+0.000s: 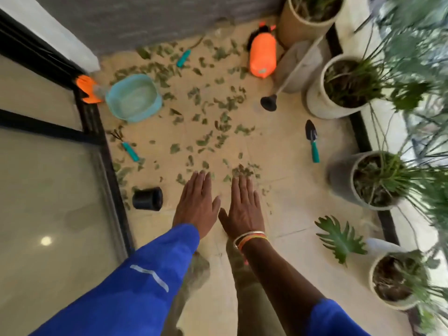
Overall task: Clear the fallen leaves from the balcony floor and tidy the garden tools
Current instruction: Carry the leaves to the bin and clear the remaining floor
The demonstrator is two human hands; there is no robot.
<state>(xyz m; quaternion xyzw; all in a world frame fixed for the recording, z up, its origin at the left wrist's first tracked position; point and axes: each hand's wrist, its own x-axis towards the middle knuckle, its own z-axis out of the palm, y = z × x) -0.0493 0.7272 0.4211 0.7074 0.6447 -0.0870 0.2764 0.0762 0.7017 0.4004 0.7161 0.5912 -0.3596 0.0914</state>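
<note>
Sleeve (145,275) nearest the lens, blue, lower left; bangles (249,238) on the bare right wrist beside it. Left hand (196,204) and right hand (242,209) lie side by side, lower centre of frame, palms down, fingers straight and held together, gripping nothing. Cannot tell whether the palms touch the floor (278,146) or hover just over it.

Progress: judged barely begun. Leaves (218,103) are strewn from my fingertips up to the wall at the top of the frame. A small clump (242,169) sits at the right fingertips. Basin (133,98), upper left, looks to hold no leaves. No tool is put away.

Tools, axis and heading:
- Trowel (312,141), centre right, well apart from my hands: long axis nearly up-down in the frame, blade toward the top, teal handle toward the bottom.
- Rake (126,146), left edge of the floor: axis diagonal, tines to the upper left, handle to the lower right.
- Third tool (183,58), top centre: only a teal handle is plain, axis running lower left to upper right.
- Sprayer (263,55), top, right of centre: on its side, black top toward the top of the frame.

Left to do: gather the leaves, likely into the basin; collect the tools; right the black pot (148,198) tipped over left of my left hand.
</note>
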